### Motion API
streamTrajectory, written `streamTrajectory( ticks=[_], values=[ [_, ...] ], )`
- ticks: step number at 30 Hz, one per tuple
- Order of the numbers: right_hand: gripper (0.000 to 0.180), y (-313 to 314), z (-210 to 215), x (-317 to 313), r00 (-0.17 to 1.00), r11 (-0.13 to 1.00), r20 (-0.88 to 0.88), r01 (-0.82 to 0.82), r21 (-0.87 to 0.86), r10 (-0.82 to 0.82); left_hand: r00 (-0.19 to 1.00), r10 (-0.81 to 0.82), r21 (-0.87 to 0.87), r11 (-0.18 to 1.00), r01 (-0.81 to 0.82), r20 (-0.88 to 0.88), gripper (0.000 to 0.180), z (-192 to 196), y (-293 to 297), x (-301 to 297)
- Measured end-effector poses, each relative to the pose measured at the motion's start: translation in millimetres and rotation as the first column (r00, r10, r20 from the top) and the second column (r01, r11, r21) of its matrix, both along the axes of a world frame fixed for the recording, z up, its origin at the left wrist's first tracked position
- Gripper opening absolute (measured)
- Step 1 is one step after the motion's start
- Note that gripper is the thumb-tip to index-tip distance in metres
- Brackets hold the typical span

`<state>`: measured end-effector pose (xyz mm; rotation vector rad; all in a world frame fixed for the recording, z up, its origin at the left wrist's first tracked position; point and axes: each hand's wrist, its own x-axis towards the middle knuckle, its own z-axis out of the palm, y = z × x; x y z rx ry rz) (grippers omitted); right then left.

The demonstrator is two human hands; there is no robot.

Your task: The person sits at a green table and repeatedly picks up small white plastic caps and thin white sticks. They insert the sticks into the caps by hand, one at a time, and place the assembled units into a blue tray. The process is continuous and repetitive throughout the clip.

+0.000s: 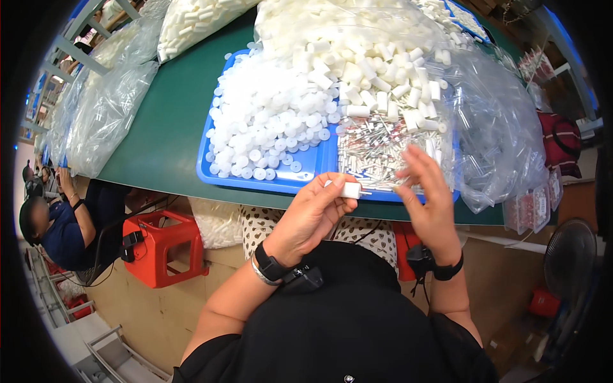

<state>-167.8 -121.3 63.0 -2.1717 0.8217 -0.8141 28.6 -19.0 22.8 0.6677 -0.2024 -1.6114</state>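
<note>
Evidently, you kept the small white cylinder [350,190] out at the fingertips of your left hand [303,220] so that its end stayed in plain sight: thumb and fingers pinched its body, and a thin metal pin [366,193] stuck out of it towards the right, clear of your grip. Your right hand [435,210] hung just beyond that tip, fingers parted and curved, with nothing visible between them; its spread seemed to leave the pin unobstructed. The held cylinder was above the front edge of the blue tray [316,159], near your body, probably to save your arms a long stretch.

The tray sat at the front edge of the green table [159,140], and its divider seemed meant to keep kinds from mixing. White discs [262,121] were heaped on its left side, while slender metal-and-white pieces [367,150] lay on the right, nearest your right hand. Loose white cylinders [377,80] spilled down behind and over them, perhaps piled there for easy reach. A crumpled clear bag [501,127] lay beside the tray's right side, apparently pushed aside to leave your hands room.
</note>
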Motion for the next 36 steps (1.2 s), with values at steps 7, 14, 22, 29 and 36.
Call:
streamTrajectory(
  ticks=[7, 14, 22, 29, 36],
  values=[
    [0.046, 24, -26, 12, 0.99, 0.948, 0.053, -0.143, 0.285, 0.133, 0.983, 0.1, -0.006, 0.995, -0.101, 0.153, 0.019, -2, 4, -7],
    [0.031, 26, -23, 17, 0.993, 0.991, 0.03, -0.118, 0.06, 0.116, 0.938, 0.162, -0.02, 0.986, -0.163, 0.307, 0.015, -4, 13, -10],
    [0.031, 48, -34, 26, 0.986, 0.904, 0.166, -0.055, 0.424, -0.018, 0.826, 0.195, -0.094, 0.981, -0.171, 0.528, 0.015, -6, 16, -21],
    [0.025, 39, -32, 24, 0.973, 0.971, 0.068, -0.226, 0.083, 0.221, 0.875, 0.056, -0.149, 0.989, 0.019, 0.481, 0.032, -8, 24, -23],
    [0.022, 49, -45, 33, 0.964, 0.964, 0.168, -0.232, 0.134, 0.208, 0.861, 0.076, -0.285, 0.955, 0.082, 0.503, 0.044, -21, 22, -27]
  ],
)
